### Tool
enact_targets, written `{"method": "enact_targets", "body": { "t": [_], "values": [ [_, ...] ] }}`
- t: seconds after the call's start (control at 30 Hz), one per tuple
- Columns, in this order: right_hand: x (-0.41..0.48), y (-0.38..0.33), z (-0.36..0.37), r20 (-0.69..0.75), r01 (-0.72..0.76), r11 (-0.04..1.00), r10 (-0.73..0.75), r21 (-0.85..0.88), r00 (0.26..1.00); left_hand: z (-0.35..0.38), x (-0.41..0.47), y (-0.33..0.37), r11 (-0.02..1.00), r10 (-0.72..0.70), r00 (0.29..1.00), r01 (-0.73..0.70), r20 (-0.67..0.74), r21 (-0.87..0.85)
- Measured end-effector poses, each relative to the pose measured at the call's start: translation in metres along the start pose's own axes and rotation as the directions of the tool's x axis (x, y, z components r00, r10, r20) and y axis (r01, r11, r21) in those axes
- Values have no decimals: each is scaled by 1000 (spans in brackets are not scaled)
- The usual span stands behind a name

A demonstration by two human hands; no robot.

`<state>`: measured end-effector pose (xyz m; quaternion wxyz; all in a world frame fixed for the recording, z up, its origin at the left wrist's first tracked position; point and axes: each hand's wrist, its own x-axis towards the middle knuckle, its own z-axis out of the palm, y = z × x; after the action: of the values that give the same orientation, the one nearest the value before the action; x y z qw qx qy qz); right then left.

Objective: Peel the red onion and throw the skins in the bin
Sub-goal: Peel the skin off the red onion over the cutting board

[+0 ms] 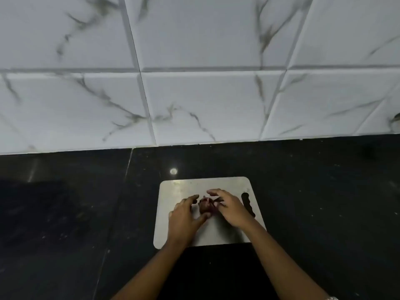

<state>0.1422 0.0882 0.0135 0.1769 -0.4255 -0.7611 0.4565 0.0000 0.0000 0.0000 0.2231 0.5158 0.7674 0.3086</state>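
Note:
A small dark red onion (205, 206) sits on a steel cutting board (179, 187), near its middle. My left hand (185, 215) cups the onion from the left, thumb and fingers touching it. Against the onion's right side, my right hand (229, 207) pinches a dark strip of skin (218, 200) that sticks out from the onion's top. A pale patch shows on the onion's top. No bin is in view.
The board lies on a black stone counter (313, 191) against a white marble-tiled wall (194, 94). The board has a dark handle slot (247, 203) at its right edge. A dark flat shape (39, 204) lies on the counter at the left.

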Motion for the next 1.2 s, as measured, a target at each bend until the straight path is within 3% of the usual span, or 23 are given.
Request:
{"method": "enact_targets", "body": {
  "t": [0.33,0.57,0.7,0.83,1.0,1.2],
  "values": [
    [0,-1,4,159,-81,994,69,68,985,10,2,-3,996,36,998,-40,-53,-75],
    [1,-13,-2,116,-104,977,83,186,990,0,-4,-5,966,78,997,-82,-28,-245],
    [2,-22,-4,54,-100,951,88,292,995,-7,-7,-3,895,41,999,-46,-21,-443],
    [-1,-31,-5,12,-122,853,134,508,991,-14,-8,0,801,-13,1000,26,27,-598],
    [-3,-41,-7,-10,-161,739,221,654,975,-20,-8,4,701,-27,995,85,93,-708],
    [-3,-48,-21,-29,-141,436,361,889,932,-22,-13,1,506,-100,988,152,118,-849]
  ]
}}
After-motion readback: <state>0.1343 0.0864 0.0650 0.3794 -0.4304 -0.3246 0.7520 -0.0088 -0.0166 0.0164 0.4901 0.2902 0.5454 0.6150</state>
